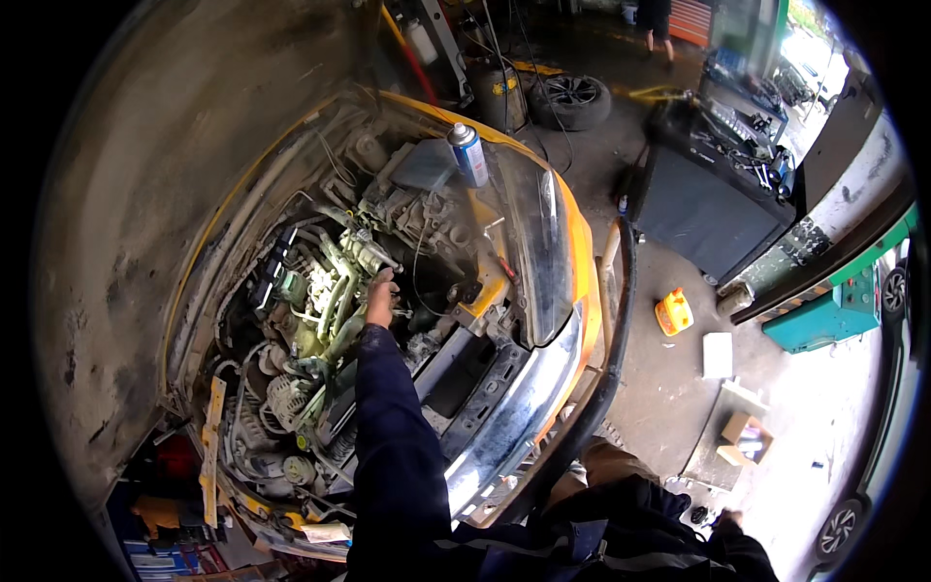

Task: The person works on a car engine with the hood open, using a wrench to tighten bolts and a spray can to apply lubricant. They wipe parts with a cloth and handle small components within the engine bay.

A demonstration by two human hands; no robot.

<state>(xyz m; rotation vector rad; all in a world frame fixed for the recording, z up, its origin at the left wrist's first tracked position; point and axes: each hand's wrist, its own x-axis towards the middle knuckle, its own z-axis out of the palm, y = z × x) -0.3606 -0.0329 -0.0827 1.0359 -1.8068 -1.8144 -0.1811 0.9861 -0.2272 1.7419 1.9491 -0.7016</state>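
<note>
My left hand [381,299] reaches into the open engine bay of a yellow vehicle. Its fingers are curled beside a short metal pipe end on the engine [335,281]; whatever they hold is hidden. Low on the right, beside my body, my right hand [729,522] shows only as a small patch past the dark sleeve, its fingers too indistinct to read. A spray can [467,153] with a blue label stands upright on the far front part of the bay. Near the headlight [533,242] lies a tool with a red handle [507,269].
The raised hood [126,242] fills the left side. A black bumper bar [621,320] curves past my body. On the floor are a wheel [570,102], a yellow jug [674,311] and an open cardboard box [745,438]. A dark tool cabinet [713,209] stands beyond, and another person [658,24] is farther back.
</note>
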